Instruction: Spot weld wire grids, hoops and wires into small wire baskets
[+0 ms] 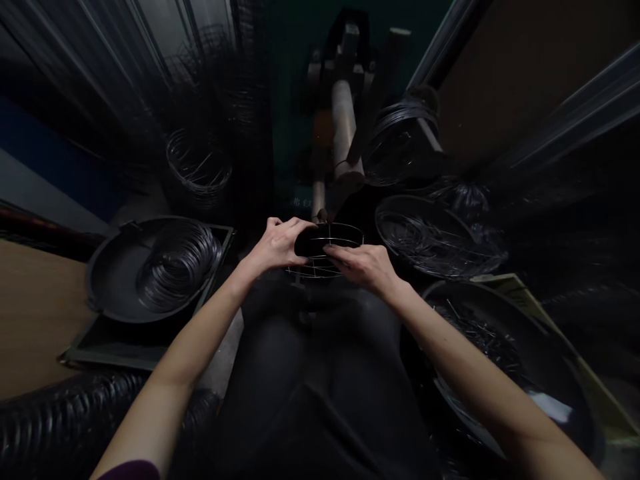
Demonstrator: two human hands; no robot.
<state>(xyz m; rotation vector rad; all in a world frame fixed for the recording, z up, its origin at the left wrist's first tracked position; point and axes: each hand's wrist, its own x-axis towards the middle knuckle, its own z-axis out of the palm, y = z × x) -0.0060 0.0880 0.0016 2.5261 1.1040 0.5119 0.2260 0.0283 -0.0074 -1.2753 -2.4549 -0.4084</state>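
Metal wire frame (pixel 330 238): in both hands, at machine (pixel 344 120) tip; contact there unclear.
Left hand (pixel 277 245): curved around frame's left side, thumb low, fingers high, gripping.
Right hand (pixel 367 263): fingertips together, apparently pinching near side; thumb mostly hidden.
Handling: probably light, springy, smooth; thin wire may bend if squeezed.
Hold: rims by the crosswires, likely stiffest.

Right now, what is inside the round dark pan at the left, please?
Inside the pan, ring-shaped wires lie bundled together, toward its right side. The pan's bottom beneath them is covered, so I cannot see what is there.
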